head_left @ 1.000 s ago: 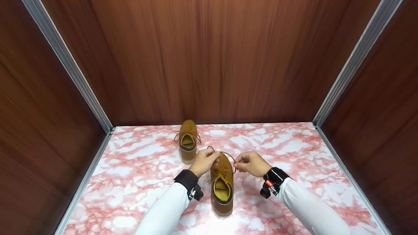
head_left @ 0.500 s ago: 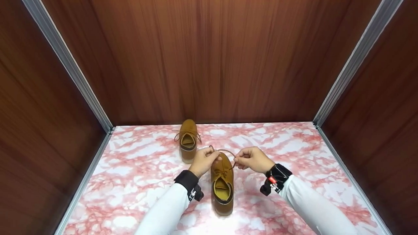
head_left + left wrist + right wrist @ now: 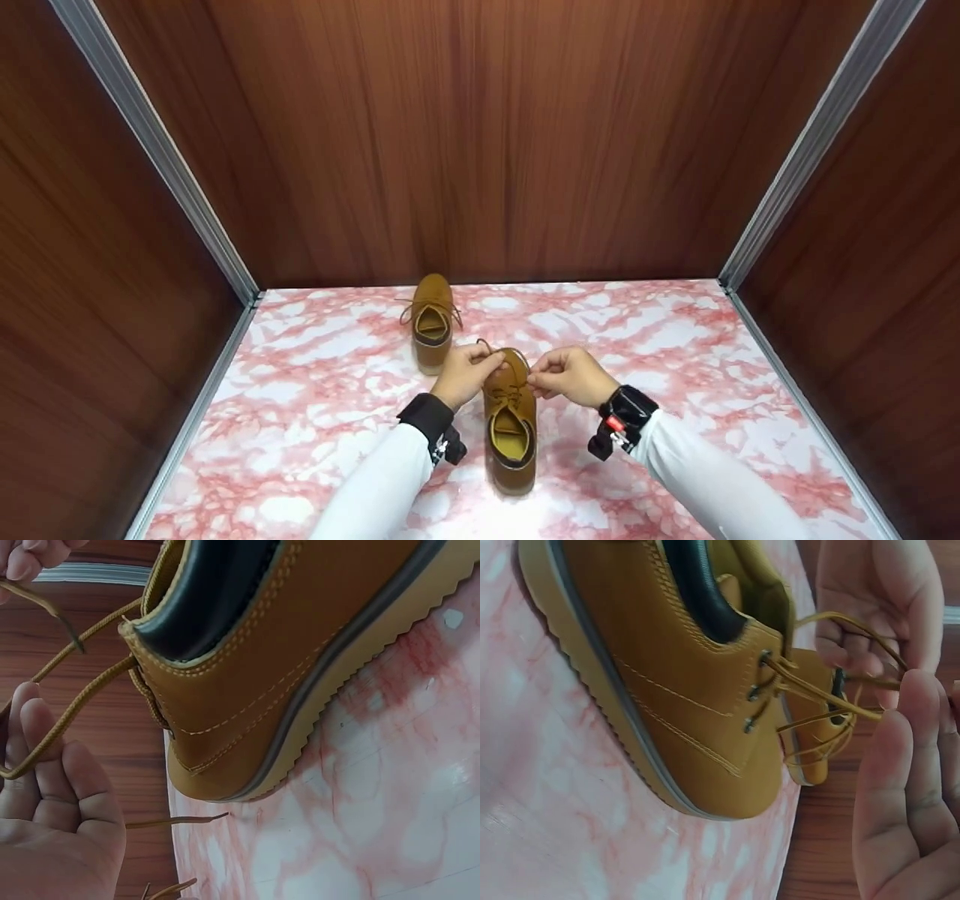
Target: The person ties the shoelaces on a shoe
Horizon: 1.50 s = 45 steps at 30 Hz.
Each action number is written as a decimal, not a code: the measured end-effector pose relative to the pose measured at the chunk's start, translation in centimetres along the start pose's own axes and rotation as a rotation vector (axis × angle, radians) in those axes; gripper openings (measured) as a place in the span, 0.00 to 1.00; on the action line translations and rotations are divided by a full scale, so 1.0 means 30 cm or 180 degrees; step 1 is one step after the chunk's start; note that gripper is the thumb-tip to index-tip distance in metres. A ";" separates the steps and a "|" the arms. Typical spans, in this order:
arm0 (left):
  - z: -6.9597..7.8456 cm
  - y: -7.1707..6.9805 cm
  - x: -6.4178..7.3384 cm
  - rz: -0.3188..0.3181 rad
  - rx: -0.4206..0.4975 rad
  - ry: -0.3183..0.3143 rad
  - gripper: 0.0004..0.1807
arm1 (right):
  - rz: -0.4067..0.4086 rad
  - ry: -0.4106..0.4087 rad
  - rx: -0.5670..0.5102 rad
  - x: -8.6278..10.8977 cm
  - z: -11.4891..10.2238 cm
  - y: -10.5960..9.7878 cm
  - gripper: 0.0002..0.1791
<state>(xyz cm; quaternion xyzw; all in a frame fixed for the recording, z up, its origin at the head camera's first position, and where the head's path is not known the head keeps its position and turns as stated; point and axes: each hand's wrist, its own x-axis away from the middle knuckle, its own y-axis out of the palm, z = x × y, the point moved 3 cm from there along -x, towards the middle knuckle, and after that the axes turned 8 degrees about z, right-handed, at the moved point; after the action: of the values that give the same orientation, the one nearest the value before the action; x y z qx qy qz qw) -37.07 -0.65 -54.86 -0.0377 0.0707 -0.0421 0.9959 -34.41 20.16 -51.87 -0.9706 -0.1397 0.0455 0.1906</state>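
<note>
A tan lace-up shoe point(image 3: 512, 472) with a dark collar stands on the tabletop, toe pointing away from me. My left hand point(image 3: 466, 371) is over the left of its toe and pinches a brown shoelace, whose loop rises past the fingertips. In the left wrist view, this shoelace point(image 3: 82, 700) runs from the shoe's eyelets across the curled fingers. At the right side of the toe, my right hand point(image 3: 574, 375) pinches the other lace between thumb and fingers. Its dark-tipped end point(image 3: 64, 622) pokes out in the left wrist view. Both laces are drawn up from the eyelets point(image 3: 754, 694).
A matching tan shoe point(image 3: 432, 352), its laces loose, stands farther back and left, near the back wall. The pink-and-white marbled tabletop point(image 3: 300, 435) is enclosed by brown wood-grain panels point(image 3: 487, 150) with metal corner strips point(image 3: 814, 139).
My right hand rises slightly, then comes down and left, closer to the shoe. The lace arc between the hands is smaller. My left hand stays almost in place.
</note>
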 end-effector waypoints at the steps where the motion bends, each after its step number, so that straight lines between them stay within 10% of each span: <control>1: -0.002 -0.003 0.000 0.0010 -0.0116 0.0064 0.15 | 0.0026 -0.0056 0.0057 0.003 0.001 0.008 0.09; 8: -0.013 -0.022 0.004 0.0160 -0.0716 0.0388 0.11 | 0.0296 -0.0752 0.0792 0.005 0.003 0.064 0.03; 20: -0.054 -0.025 0.018 0.0282 -0.0107 -0.0121 0.06 | 0.0520 -0.1740 0.2353 0.000 0.013 0.127 0.03; 35: -0.132 -0.077 0.057 0.0030 -0.0488 -0.0428 0.07 | 0.0651 -0.0989 0.2057 -0.016 0.065 0.017 0.09; 45: -0.152 -0.063 0.072 -0.0067 -0.0747 -0.0079 0.08 | 0.0708 -0.0717 0.1880 -0.037 0.135 0.001 0.03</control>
<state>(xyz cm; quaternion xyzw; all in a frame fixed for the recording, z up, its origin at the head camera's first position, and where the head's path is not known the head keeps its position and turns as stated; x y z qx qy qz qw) -35.76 -3.02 -59.50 -0.1553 0.0625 -0.0435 0.9849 -36.03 21.27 -55.59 -0.8716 -0.0340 0.2116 0.4409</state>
